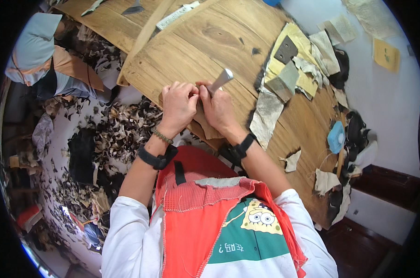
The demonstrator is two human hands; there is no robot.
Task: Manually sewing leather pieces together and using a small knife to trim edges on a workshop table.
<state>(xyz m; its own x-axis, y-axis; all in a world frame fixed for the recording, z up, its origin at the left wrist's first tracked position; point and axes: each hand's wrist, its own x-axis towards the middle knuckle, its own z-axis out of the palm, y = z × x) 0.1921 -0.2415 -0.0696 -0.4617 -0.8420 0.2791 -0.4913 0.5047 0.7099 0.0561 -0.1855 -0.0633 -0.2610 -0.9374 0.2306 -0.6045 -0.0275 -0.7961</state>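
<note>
I see both hands together over the near edge of the wooden table [187,62]. Right hand [220,110] is wrapped around the metal-ended tool [221,80], handle angled up and to the right; its working end is hidden from me. Left hand [179,104] is just beside it, fingers curled in toward the thumb (can't tell whether they pinch anything). Brown piece [204,123] sits below and between the hands at the table edge, partly covered by them; I can't make out its full outline.

Right of the hands, well apart: yellow sheet [307,82] with a dark plate [285,49] on it, pale scraps overlapping around it. Blue item [336,137] near the table's right side. Long wooden strip [145,39] toward the far left of the tabletop.

Floor to the left: heap of dark and pale offcuts [126,134]. Another person [36,46] at upper left, hands not readable from here. Red apron [187,231] on the wearer.
</note>
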